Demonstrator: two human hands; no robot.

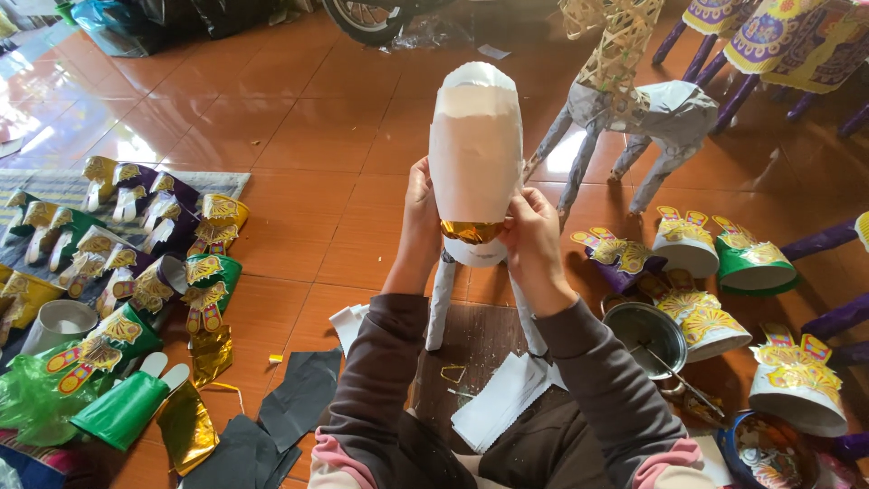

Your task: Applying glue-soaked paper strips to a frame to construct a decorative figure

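While decorated paper pieces [136, 263] in green, gold and purple lie heaped on the floor [272, 118] at the far left, black sheets [290, 407] and a strip of gold foil [186, 426] rest nearer the person's knees. Moving inward, the left hand [421, 213] presses against the side of a tall white paper-covered form [475, 154], its fingers wrapped around the far side and out of view. A gold foil band [471, 232] circles this form near its lower end, and two white paper-wrapped legs [441, 303] reach down from it to the floor. On the other side, the right hand [532, 237] grips the form, fingers [525, 206] curled narrowly at the band's edge. Below lies a stack of white paper [502, 398]. Further right stand a metal bowl [644, 333], a bamboo-framed animal figure [634, 109] partly covered in paper, and more ornamented paper cups [751, 263].
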